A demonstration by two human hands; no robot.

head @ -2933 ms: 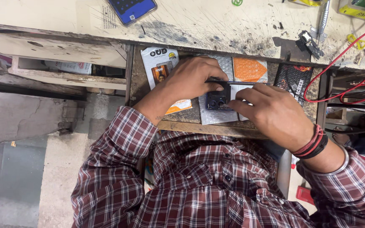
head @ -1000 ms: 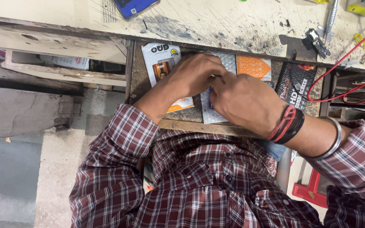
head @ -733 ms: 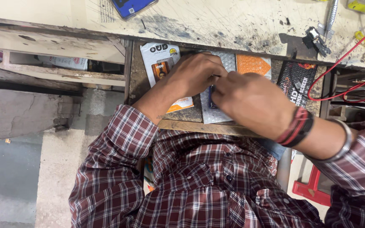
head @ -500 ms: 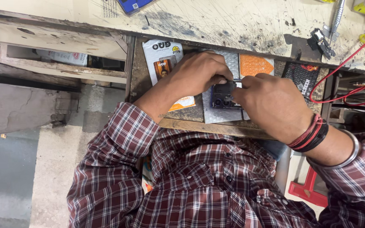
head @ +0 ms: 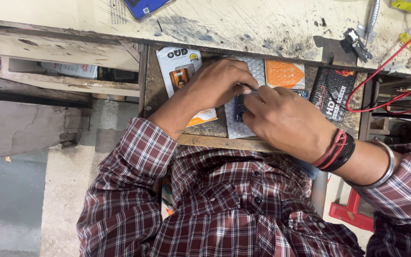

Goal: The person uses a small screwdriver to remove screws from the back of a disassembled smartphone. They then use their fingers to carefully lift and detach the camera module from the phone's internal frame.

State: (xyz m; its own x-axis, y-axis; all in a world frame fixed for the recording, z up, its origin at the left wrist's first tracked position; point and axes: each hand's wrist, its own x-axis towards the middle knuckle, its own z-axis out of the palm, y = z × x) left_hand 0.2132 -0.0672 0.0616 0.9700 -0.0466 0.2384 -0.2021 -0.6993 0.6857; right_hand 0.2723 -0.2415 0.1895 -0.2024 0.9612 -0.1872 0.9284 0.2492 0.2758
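A small dark flat gadget (head: 240, 107) sits between the two hands, over a silver bubble-wrap pouch (head: 236, 124) that lies in an open wooden drawer (head: 215, 141). The left hand (head: 220, 85) comes from the left, and its grip is closed on the top edge of the gadget with bent fingers. The right hand (head: 286, 121) comes from the right and its fingertips pinch the gadget's other side; most of the gadget is hidden, so it is hard to tell just what it is. Red and black thread bands (head: 337, 150) and a silver metal bangle (head: 385, 164) ring the right wrist. Under the left wrist lies a white and orange printed packet (head: 181, 71). Just beyond the hands lies an orange bubble-wrap pouch (head: 285, 73), and to its right a black printed packet (head: 332, 95). Above the drawer is the scratched pale surface (head: 243, 24), with a blue phone (head: 146, 6) at the top edge and red wires (head: 392, 59) on the right.
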